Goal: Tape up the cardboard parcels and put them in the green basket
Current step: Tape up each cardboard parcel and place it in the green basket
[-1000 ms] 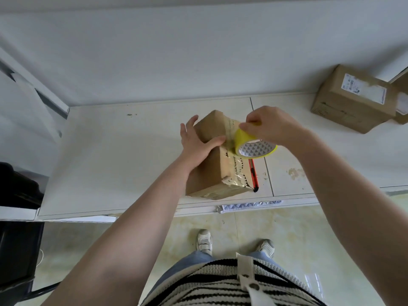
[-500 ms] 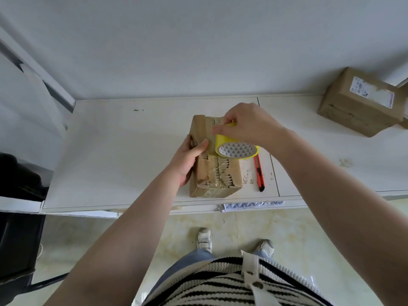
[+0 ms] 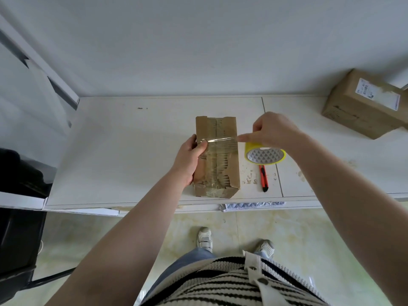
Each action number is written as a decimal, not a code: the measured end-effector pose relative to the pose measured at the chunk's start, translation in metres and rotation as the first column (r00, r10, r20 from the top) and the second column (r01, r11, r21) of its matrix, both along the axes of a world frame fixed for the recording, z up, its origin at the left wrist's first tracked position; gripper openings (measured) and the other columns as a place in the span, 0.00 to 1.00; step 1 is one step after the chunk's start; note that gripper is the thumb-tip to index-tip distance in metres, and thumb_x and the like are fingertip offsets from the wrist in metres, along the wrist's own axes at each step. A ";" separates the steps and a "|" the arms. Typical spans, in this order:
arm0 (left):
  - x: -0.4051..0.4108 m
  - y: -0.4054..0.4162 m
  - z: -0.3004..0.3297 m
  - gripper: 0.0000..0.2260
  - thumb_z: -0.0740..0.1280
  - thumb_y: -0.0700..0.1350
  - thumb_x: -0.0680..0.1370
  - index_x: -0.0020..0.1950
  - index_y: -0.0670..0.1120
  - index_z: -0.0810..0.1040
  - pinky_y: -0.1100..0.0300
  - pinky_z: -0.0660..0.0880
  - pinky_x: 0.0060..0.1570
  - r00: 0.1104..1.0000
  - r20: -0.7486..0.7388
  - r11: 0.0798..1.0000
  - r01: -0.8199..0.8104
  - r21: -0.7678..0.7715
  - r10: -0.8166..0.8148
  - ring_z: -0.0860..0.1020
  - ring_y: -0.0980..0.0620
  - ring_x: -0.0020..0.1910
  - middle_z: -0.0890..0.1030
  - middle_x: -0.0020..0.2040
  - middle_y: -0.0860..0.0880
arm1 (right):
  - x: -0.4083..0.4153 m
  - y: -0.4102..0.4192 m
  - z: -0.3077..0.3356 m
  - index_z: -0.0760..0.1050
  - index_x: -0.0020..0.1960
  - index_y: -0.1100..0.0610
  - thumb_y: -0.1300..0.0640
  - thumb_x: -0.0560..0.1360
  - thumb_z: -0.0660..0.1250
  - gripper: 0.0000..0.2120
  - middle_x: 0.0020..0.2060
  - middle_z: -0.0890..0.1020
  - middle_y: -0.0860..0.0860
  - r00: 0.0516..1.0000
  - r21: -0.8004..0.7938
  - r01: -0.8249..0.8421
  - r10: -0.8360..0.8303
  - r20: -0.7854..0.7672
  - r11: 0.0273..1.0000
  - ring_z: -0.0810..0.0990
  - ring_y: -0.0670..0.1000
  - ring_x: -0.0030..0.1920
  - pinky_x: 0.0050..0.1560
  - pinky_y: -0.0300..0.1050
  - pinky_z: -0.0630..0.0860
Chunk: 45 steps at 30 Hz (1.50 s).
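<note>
A: What has changed just now? A moment ago our right hand (image 3: 274,131) held the yellow tape roll (image 3: 265,154) over the top of the parcel (image 3: 217,157).

B: Now the roll is off to the right of the parcel, just above the counter (image 3: 114,155), and a strip of clear tape (image 3: 220,139) runs from it across the top face. So we have pulled one band sideways over the box.

A: And the left hand (image 3: 191,159)?

B: It was gripping the left side before; now the thumb presses the end of the strip down at the left edge, and the other fingers wrap the side of the box. The right hand is closed on the roll from above, with the index finger stretched toward the parcel.

A: What does it mean for the task?

B: We judge that this band is laid but not cut. The red utility knife (image 3: 263,178) lies on the counter just beside the roll, probably for this.

A: How does the parcel look?

B: It lies flat near the front edge of the counter, long side away from us. The brown cardboard is worn, with old wrinkled tape and torn paper along the middle seam. Another cardboard parcel (image 3: 364,104) waits far right. We see no green basket.
</note>
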State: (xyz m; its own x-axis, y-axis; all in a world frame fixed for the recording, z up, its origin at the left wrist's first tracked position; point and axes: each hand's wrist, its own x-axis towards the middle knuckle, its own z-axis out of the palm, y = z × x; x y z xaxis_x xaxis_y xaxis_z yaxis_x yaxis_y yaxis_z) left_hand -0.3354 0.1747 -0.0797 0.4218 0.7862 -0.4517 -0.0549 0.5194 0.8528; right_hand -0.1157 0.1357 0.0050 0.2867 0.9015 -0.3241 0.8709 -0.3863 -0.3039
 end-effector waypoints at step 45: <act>0.004 0.006 0.019 0.56 0.76 0.64 0.62 0.78 0.63 0.41 0.44 0.70 0.67 0.920 -0.355 0.986 0.157 -0.050 -0.164 0.72 0.45 0.68 0.68 0.73 0.48 | 0.005 0.013 0.020 0.80 0.34 0.53 0.44 0.75 0.68 0.17 0.27 0.76 0.46 0.885 -0.009 -0.197 0.174 -0.432 0.980 0.73 0.46 0.32 0.36 0.46 0.68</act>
